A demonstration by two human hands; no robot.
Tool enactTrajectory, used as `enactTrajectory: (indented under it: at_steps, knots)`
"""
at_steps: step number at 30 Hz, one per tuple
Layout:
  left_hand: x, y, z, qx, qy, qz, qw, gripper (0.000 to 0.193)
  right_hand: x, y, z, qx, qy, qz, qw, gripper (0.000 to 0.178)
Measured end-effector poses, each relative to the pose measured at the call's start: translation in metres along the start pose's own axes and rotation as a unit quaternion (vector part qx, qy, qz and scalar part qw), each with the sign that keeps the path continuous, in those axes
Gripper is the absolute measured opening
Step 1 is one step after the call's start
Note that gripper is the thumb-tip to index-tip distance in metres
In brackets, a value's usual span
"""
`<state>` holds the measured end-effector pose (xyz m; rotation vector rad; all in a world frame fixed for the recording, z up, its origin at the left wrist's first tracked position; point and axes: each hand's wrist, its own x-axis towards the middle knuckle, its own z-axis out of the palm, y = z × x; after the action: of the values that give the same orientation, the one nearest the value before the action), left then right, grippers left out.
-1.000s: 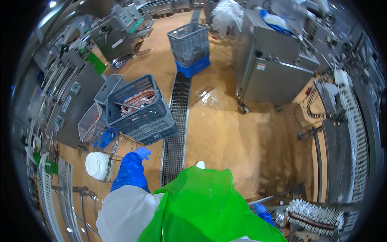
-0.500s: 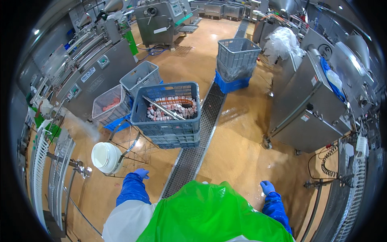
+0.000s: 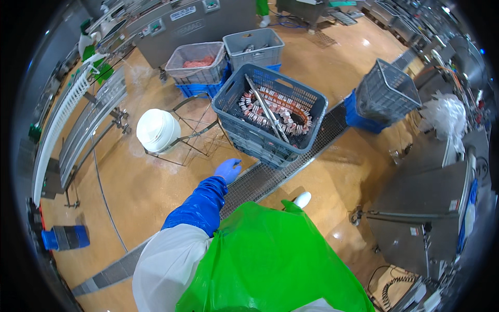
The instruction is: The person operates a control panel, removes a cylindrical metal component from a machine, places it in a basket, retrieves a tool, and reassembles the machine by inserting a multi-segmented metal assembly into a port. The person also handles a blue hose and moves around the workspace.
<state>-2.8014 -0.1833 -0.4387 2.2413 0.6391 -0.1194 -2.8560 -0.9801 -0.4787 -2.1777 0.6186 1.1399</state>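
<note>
My left hand (image 3: 227,170), in a blue glove and blue sleeve, hangs over the floor grate, fingers loosely apart with nothing in them. Nearest to it is a stack of dark grey-blue plastic crates (image 3: 234,122), just beyond and to the right, and the hand does not touch it. In the top crate lie a long metal bar (image 3: 267,110) and a looped string of red and white segmented pieces (image 3: 283,104), whose kind I cannot make out. A white bucket (image 3: 156,130) rests at a wire-frame stand (image 3: 195,138), left of the crates. My right hand is out of sight.
Behind stand a crate of reddish meat (image 3: 200,61) and a grey crate (image 3: 254,44), both on blue bases. Another grey crate (image 3: 390,86) is at the right. A steel cabinet (image 3: 416,208) stands right, and a drain grate (image 3: 249,187) crosses the floor. One white boot (image 3: 302,199) shows.
My view has turned left, and the crates and bucket are nearer. The left hand has come forward toward the crates. My right hand has left the view.
</note>
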Motion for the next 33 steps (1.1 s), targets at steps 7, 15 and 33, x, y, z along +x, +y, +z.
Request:
enactTrajectory:
  at_steps: [7,15,33]
  knots:
    - [0.091,0.081,0.035,0.134,0.187,-0.094,0.968,0.06,0.092,-0.088,-0.1,0.151,0.067,0.058,0.985,0.039]
    - [0.181,-0.01,0.106,-0.11,0.129,-0.249,0.954,0.06,0.15,-0.309,-0.329,-0.08,0.254,-0.306,0.914,0.034]
    - [0.24,0.02,0.032,-0.116,0.359,-0.497,0.781,0.041,0.387,-0.512,-0.406,-0.266,0.093,-0.177,0.943,0.036]
